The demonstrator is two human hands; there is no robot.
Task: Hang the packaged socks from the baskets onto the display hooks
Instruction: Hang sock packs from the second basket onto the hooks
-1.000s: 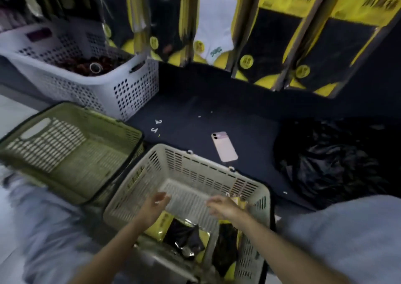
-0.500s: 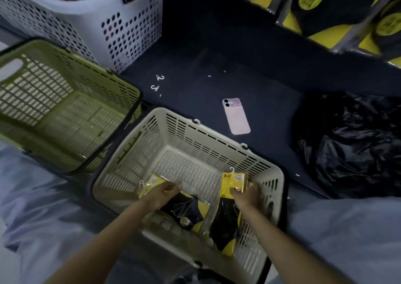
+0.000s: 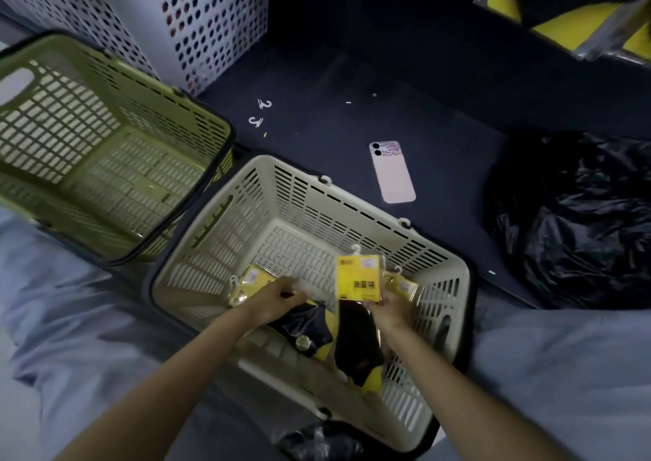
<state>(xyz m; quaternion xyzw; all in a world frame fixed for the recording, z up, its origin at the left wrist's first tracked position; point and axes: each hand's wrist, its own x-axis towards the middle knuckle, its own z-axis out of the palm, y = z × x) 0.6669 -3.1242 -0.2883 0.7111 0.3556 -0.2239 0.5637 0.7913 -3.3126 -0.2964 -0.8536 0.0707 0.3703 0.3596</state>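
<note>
A cream slatted basket [image 3: 355, 198] stands in front of me between my knees. My right hand [image 3: 389, 305] grips a sock pack [image 3: 357, 314] with a yellow card and black socks, raised upright inside the basket. My left hand [image 3: 278, 296] holds a second yellow-and-black sock pack [image 3: 252, 281] that lies on the basket floor. Behind the right hand another pack [image 3: 403, 286] leans against the basket wall. Hanging sock packs [image 3: 570, 6] show at the top right edge.
An olive green basket [image 3: 105, 150] lies tilted to the left, and a white perforated basket [image 3: 197, 20] stands behind it. A pink phone [image 3: 391, 171] and two small white hooks [image 3: 260, 113] lie on the dark floor. A crumpled black plastic bag [image 3: 577, 214] sits at the right.
My head has tilted down from the hanging display to the cream basket. Both hands reached into it and each took hold of a sock pack; the right one has lifted its pack upright.
</note>
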